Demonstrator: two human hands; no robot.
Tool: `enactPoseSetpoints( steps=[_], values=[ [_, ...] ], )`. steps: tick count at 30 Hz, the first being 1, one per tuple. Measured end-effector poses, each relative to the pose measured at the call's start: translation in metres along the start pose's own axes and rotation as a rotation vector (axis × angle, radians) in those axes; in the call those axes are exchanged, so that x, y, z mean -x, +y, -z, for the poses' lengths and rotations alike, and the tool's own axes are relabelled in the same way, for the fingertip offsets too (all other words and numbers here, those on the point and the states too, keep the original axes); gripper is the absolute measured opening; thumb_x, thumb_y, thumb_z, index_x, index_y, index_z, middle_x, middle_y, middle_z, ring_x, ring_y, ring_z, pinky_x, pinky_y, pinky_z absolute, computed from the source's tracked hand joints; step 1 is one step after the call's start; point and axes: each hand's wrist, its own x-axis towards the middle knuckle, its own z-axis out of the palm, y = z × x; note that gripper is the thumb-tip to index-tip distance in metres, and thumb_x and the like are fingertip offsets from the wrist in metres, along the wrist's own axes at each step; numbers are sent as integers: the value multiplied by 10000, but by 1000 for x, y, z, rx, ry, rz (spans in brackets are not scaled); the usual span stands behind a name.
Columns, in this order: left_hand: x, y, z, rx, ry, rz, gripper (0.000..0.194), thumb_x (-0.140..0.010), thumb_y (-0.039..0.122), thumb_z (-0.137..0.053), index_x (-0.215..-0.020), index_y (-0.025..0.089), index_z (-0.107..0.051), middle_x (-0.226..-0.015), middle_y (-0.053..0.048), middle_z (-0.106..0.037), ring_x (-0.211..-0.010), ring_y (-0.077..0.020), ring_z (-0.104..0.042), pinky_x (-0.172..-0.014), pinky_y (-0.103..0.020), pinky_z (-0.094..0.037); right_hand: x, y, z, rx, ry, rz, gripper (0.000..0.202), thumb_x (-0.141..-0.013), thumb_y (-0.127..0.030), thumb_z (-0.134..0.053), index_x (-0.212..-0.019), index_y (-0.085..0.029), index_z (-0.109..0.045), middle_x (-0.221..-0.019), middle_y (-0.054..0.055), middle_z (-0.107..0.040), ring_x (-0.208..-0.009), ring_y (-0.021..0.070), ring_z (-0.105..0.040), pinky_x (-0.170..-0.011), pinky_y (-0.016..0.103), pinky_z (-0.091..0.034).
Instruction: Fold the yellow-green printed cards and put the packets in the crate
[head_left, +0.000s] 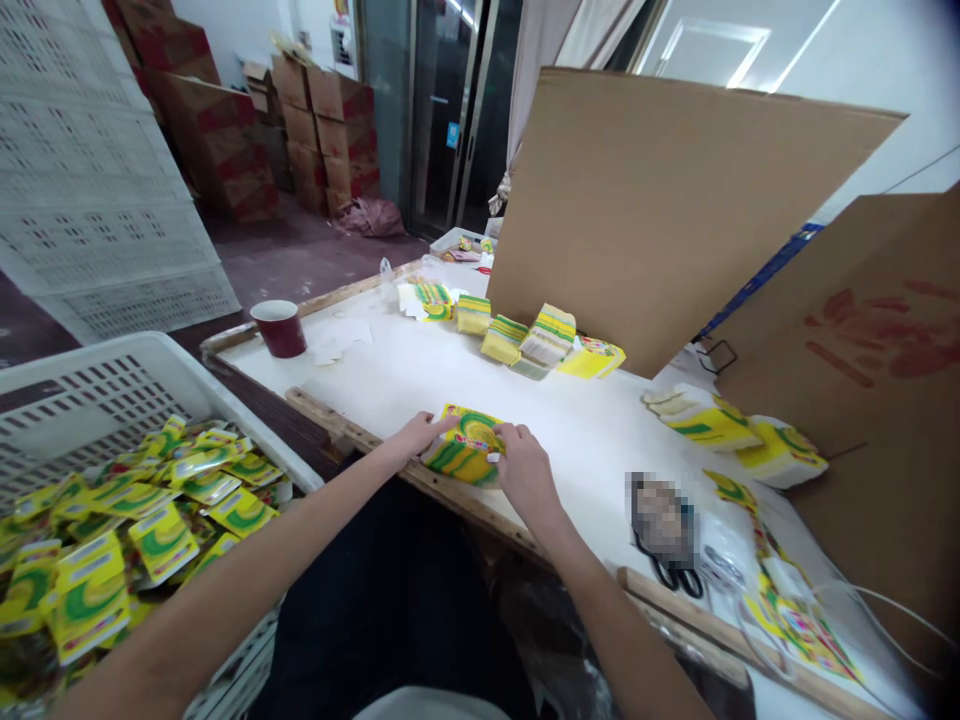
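Note:
Between my two hands is a yellow and green printed box (469, 445), at the near edge of the white table (405, 375). My left hand (421, 436) grips the box at its left end, with the thumb along the top. At the right end my right hand (525, 468) has its fingers bent around the corner. A small white bit shows by the right fingertips; I cannot tell if it is a flap. What the box holds is hidden.
On my left a white plastic basket (217, 385) holds many yellow-green sachets (161, 540). A dark red cup (280, 330) stands at the table's left. Stacked yellow cards (504, 338) line the back by a cardboard sheet (645, 200). Scissors (679, 578) and flattened yellow cartons (705, 415) lie right.

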Motion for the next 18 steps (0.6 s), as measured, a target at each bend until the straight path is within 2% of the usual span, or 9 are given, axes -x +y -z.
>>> enactPoseSetpoints(
  steps=[3,7,13,18],
  values=[
    [1,-1,-1,-2,1,-12,786,-649,703,-497,-1170,115,-459,-971,-131,-665,-772,-227,-636,-533,-273,-428,-4,2,0,-12,1,4,372,-724,-13,-472,-1056,-165,-545,-991,83,-579,-915,196,-550,-810,290,-413],
    [-1,-1,2,-23,-9,9,821,-607,700,-547,-1177,117,-450,-1042,-157,-641,-829,-257,-630,-548,-287,-442,-3,2,2,-48,5,-5,342,-718,-19,-494,-1021,-171,-546,-975,74,-589,-892,188,-558,-808,302,-411],
    [-5,0,7,6,-87,43,853,-567,736,-555,-1156,128,-446,-1055,-144,-650,-840,-251,-640,-564,-277,-457,-7,7,10,-154,-26,-39,304,-687,-158,-647,-975,-178,-552,-869,30,-595,-719,140,-569,-695,265,-436],
    [-6,2,8,9,-111,69,866,-530,743,-578,-1134,135,-454,-1058,-138,-652,-850,-250,-639,-570,-265,-444,-10,10,9,-209,-66,-76,274,-648,-168,-688,-900,-182,-580,-830,12,-575,-652,116,-546,-675,265,-434]
  ],
)
